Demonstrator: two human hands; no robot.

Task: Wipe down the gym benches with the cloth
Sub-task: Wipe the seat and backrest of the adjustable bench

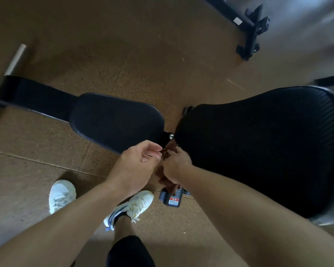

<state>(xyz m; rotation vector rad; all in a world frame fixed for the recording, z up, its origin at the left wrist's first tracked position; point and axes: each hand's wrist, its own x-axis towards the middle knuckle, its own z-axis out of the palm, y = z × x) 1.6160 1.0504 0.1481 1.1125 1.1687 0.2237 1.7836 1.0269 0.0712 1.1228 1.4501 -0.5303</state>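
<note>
I see a brown cloth [167,154], dark and plain. The near-left seat pad [116,118] is smooth navy-black; the larger pad [258,151] on the right is black with a fine ribbed pattern. The floor [123,54] is speckled tan-brown. My shoes [62,195] are white, one with blue stripes. A far-right frame [249,26] is black.

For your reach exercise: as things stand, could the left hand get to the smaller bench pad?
Probably yes: the left hand hovers right at the near edge of the smaller bench pad, nothing between them, though it pinches the brown cloth.
</note>
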